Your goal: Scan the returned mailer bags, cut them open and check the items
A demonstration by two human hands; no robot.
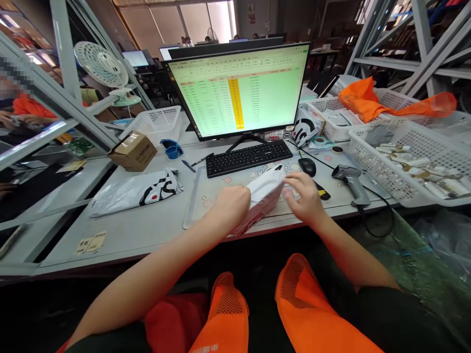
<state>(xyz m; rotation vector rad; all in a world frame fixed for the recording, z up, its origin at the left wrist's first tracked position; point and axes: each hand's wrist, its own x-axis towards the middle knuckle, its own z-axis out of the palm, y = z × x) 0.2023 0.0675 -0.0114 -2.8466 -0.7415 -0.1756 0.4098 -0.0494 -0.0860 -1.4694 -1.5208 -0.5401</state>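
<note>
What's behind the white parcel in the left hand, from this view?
Patterned desk mat, then the black keyboard. The parcel and left hand cover part of the mat; anything lying there can't be seen.

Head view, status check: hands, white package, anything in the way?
Left hand gripping white package. Right hand half open at its other end, contact unclear. Package near front edge of the desk. Keyboard and mouse just beyond.
</note>
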